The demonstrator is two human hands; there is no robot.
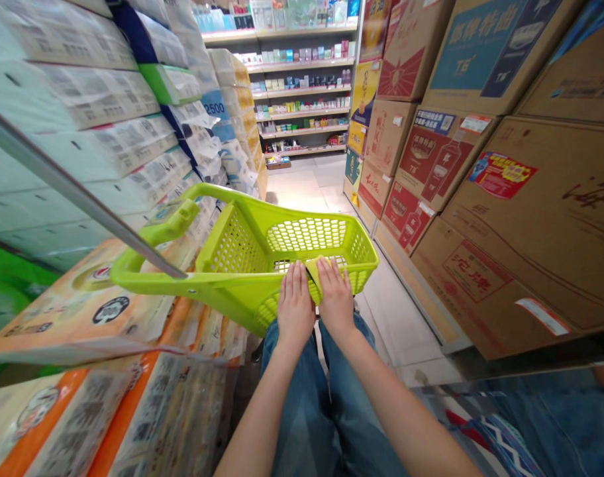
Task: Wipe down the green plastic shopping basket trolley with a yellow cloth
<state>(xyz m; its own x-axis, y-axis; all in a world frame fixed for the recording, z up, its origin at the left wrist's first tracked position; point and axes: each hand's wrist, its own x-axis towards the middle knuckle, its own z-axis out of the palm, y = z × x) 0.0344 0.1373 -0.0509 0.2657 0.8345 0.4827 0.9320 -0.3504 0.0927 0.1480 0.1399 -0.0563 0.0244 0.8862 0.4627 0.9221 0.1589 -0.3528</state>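
Observation:
A lime-green shopping basket cart [232,281] with perforated walls stands across in front of my knees, its inside bare where I can see it. My left hand [296,301] lies over the near rim with its fingers close together and bent over the edge. Right beside it, my right hand [336,298] presses a small yellow cloth [314,270] against the same rim. Part of the cloth shows between the two hands; the rest is hidden under the right fingers. At the left end of the cart, a metal pull rod [93,179] slants up out of view.
Stacked tissue packs [148,156] line the left side, with orange-and-white packs [83,311] low beside the cart. Cardboard cartons [525,212] rise on the right. Shelves of small goods [302,86] close the aisle's far end. Tiled floor [326,195] runs between. A person's denim clothing [555,417] shows lower right.

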